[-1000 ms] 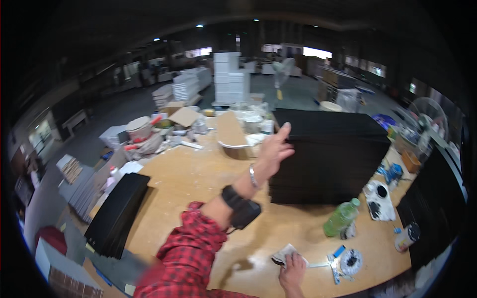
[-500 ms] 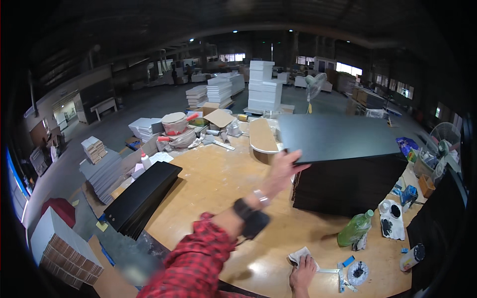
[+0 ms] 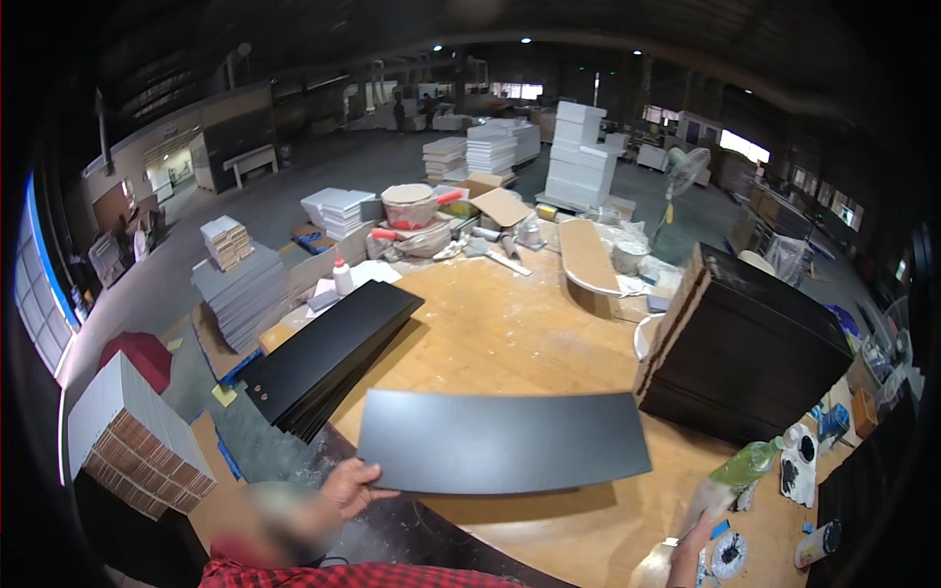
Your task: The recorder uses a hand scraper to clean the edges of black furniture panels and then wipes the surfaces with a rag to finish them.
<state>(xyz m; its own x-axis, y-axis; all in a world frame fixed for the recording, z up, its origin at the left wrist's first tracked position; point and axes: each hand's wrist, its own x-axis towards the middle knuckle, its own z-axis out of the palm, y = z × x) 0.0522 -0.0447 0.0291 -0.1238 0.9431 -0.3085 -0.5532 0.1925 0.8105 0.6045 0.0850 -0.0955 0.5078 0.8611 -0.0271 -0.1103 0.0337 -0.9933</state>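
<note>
A long dark panel [image 3: 505, 443] hangs tilted over the near part of the table, its smooth grey-black face up. My left hand [image 3: 355, 488] grips its lower left corner, thumb on the face and fingers beneath. Low on the right, my right hand [image 3: 692, 551] is closed on a white cloth [image 3: 653, 568], partly cut off by the lower edge. Near that hand a green plastic bottle [image 3: 747, 465] stands on the table. Behind the panel on the right is a stack of black panels [image 3: 750, 343]. More black panels [image 3: 333, 353] lie fanned at the table's left edge.
The wooden table [image 3: 490, 323] has a curved board [image 3: 588, 257] at its far side, beside a bucket [image 3: 408, 206] and cartons. A white glue bottle [image 3: 342, 277] stands at left. A paint-stained tray [image 3: 799, 470], tape roll [image 3: 728, 556] and can [image 3: 817, 544] sit at right.
My left hand has drawn a panel off the right stack and brought it left and nearer. My right hand has shifted right with the cloth. The view has turned.
</note>
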